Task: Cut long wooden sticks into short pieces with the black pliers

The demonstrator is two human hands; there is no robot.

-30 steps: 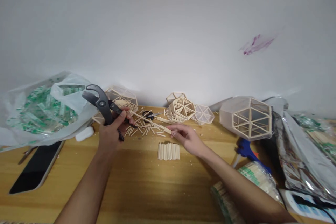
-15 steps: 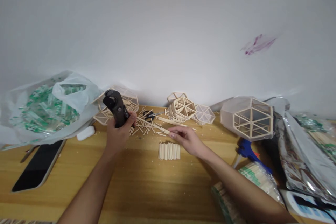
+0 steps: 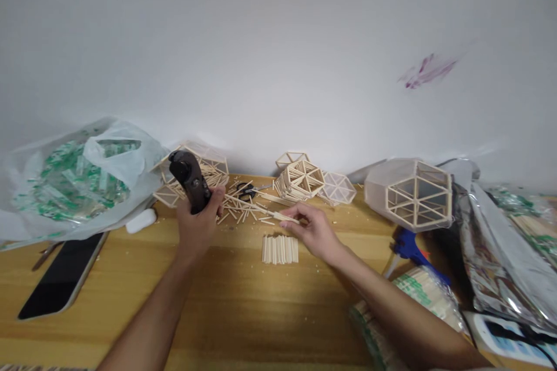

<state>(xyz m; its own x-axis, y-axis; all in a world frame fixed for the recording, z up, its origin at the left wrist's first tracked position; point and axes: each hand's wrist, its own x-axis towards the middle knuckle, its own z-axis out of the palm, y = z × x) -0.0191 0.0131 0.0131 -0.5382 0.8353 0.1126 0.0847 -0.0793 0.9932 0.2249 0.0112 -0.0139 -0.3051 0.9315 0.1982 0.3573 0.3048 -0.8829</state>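
Observation:
My left hand (image 3: 198,223) is closed round a black handheld tool (image 3: 190,181) with a rounded top end; its exact kind is not clear. My right hand (image 3: 311,229) pinches thin wooden sticks (image 3: 278,215) that reach left toward the tool. Beneath the sticks lies a loose heap of short cut pieces (image 3: 239,208). Just nearer to me, a neat row of short sticks (image 3: 280,250) lies side by side on the wooden table (image 3: 261,307). Black scissors (image 3: 246,191) rest behind the heap.
Stick-built hexagonal frames (image 3: 304,179) stand by the wall, and a larger covered one (image 3: 409,194) is at right. A plastic bag (image 3: 82,179) and a phone (image 3: 63,278) are on the left. A blue glue gun (image 3: 409,246), stick packs (image 3: 429,293) and a power strip (image 3: 513,333) lie right.
My right hand has shifted slightly, and the ends of the sticks now show past its fingers. My left hand still grips the black tool in nearly the same place.

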